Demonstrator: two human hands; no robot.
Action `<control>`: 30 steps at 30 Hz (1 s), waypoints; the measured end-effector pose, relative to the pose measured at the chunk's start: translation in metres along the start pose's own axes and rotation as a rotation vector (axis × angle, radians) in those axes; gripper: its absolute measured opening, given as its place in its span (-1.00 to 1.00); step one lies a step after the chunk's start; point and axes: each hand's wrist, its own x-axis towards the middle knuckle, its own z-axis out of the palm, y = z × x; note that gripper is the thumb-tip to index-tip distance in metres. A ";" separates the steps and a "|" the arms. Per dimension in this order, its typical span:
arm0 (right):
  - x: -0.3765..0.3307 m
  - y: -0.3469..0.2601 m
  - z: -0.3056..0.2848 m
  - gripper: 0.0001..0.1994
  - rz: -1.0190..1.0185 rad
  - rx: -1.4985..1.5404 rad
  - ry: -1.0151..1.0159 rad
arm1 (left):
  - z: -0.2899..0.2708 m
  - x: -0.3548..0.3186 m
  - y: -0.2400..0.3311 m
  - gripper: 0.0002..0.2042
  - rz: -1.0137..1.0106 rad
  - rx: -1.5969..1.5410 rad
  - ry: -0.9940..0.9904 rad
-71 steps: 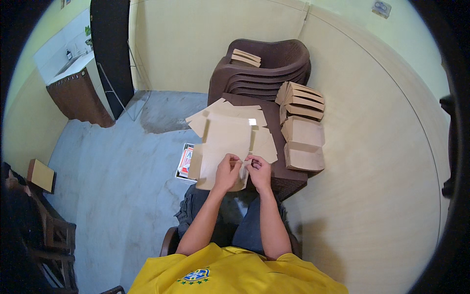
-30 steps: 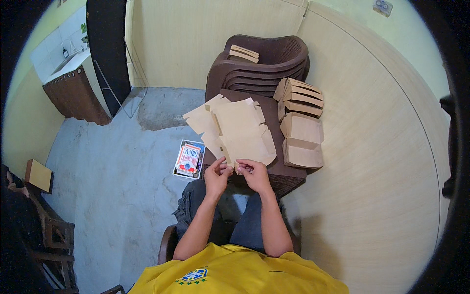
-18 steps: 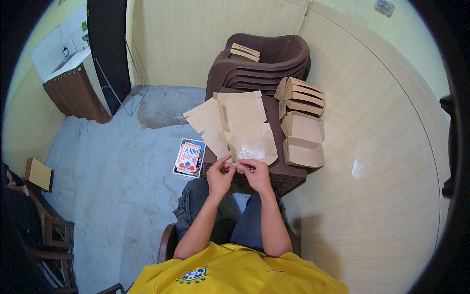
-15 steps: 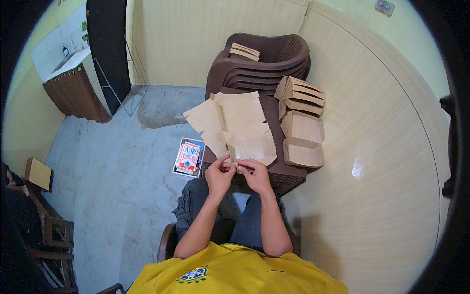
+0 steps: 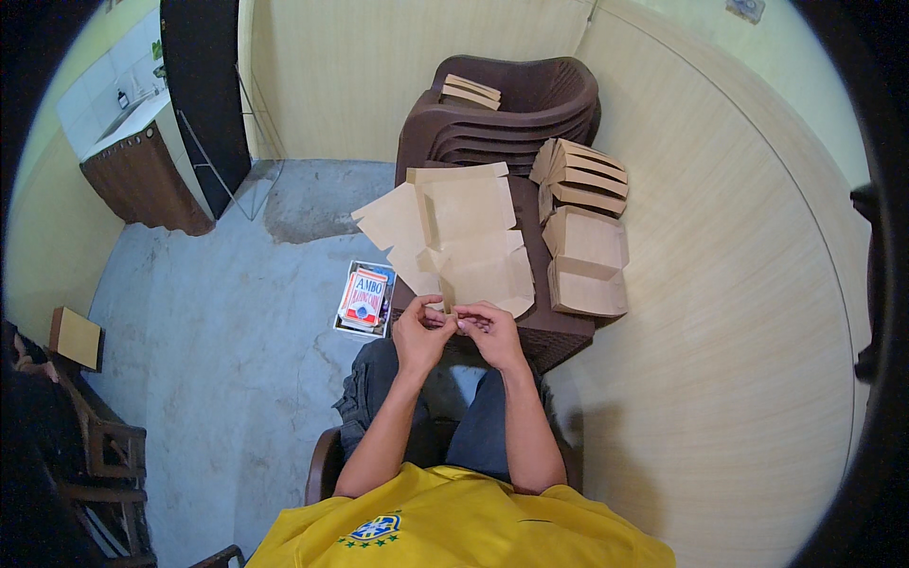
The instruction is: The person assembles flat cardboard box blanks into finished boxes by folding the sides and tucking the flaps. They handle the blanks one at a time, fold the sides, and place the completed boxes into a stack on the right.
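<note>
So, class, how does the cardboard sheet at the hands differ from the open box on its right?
The sheet is mostly flat, its left flap raised; the open box has standing walls. The left hand and right hand pinch the sheet's near end; neither touches the open box. Both are brown cardboard.

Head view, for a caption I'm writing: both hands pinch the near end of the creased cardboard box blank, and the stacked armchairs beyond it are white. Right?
Not quite: the head view shows the stacked armchairs are dark brown. The left hand and right hand do pinch the near end of the creased cardboard box blank.
</note>
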 end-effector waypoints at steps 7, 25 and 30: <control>-0.002 0.006 0.008 -0.73 0.022 -0.045 0.087 | -0.011 0.003 -0.001 -0.56 -0.024 0.009 -0.114; 0.016 0.035 0.027 -0.78 0.075 -0.067 0.159 | 0.012 -0.012 -0.021 -0.60 0.445 0.241 0.188; 0.022 0.031 0.025 -0.84 0.181 -0.239 0.203 | 0.014 -0.017 -0.023 -0.43 0.300 0.461 0.043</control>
